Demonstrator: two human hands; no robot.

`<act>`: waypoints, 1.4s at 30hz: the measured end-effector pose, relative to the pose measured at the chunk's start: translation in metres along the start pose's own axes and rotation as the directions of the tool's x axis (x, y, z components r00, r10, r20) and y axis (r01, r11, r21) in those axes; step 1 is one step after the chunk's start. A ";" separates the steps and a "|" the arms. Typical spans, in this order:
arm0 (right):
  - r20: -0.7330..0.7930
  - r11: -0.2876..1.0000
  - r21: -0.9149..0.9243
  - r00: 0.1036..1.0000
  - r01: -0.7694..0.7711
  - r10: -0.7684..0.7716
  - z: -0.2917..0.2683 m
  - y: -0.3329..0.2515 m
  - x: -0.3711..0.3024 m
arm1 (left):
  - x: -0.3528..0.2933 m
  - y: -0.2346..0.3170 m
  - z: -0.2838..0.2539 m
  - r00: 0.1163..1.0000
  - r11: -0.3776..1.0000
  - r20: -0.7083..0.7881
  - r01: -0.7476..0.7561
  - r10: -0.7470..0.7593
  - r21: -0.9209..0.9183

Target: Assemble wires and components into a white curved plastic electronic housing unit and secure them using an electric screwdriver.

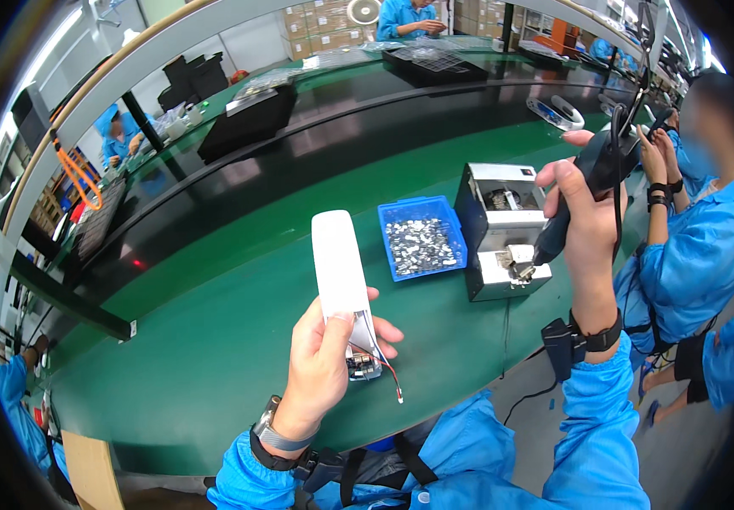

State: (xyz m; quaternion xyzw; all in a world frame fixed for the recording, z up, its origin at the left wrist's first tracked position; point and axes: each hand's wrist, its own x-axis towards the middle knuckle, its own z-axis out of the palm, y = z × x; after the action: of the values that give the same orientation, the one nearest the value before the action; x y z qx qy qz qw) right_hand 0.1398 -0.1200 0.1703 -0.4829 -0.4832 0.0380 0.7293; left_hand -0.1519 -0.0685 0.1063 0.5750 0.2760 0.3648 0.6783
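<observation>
My left hand (318, 370) grips a long white plastic housing (340, 262) with a rounded far end. Small dark parts show at its near end, and thin red and dark wires (391, 365) hang from there to a small white plug. Raised at the right, my right hand (590, 234) is wrapped round a black electric screwdriver (598, 161) that hangs from a cable. Its lower end points down at the front of a silver and black screw feeder (493, 223); whether the tip touches it I cannot tell.
A blue bin (425, 274) of small metal parts stands left of the feeder on the green bench (214, 374). Beyond runs a dark conveyor belt (333, 140) with black trays (248, 123) on its far side. Another white device (556, 113) lies far right. A co-worker (694, 229) stands at right.
</observation>
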 end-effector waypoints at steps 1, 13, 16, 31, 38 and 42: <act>-0.017 1.000 0.005 1.000 0.001 -0.001 -0.001 0.002 -0.002 | 0.003 -0.002 0.004 1.000 1.000 -0.016 -0.002 0.002 0.010; -0.085 0.994 0.114 0.996 -0.001 0.011 -0.007 0.026 -0.020 | 0.017 0.000 0.002 0.998 0.997 -0.023 0.064 -0.065 -0.050; -0.095 0.993 0.112 0.995 0.025 -0.014 -0.007 0.030 -0.024 | 0.013 -0.006 0.004 0.999 0.995 -0.025 0.024 -0.026 -0.093; -0.051 0.994 0.093 0.997 -0.055 0.060 -0.011 0.040 -0.023 | 0.015 0.000 0.000 0.995 0.994 0.090 0.049 -0.040 -0.098; 0.019 0.985 0.110 0.991 -0.136 0.135 0.002 0.025 -0.021 | 0.016 -0.004 -0.008 0.995 0.992 0.100 0.017 -0.005 -0.127; 0.203 0.960 0.248 0.976 -0.128 0.078 0.028 -0.024 -0.006 | 0.017 -0.005 -0.009 0.987 0.982 0.155 0.070 -0.043 -0.175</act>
State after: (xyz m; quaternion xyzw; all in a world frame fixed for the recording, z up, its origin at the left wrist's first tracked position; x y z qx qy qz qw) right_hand 0.1055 -0.1171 0.1856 -0.4020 -0.5159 0.1852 0.7335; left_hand -0.1482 -0.0500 0.1007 0.5292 0.2061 0.3245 0.7564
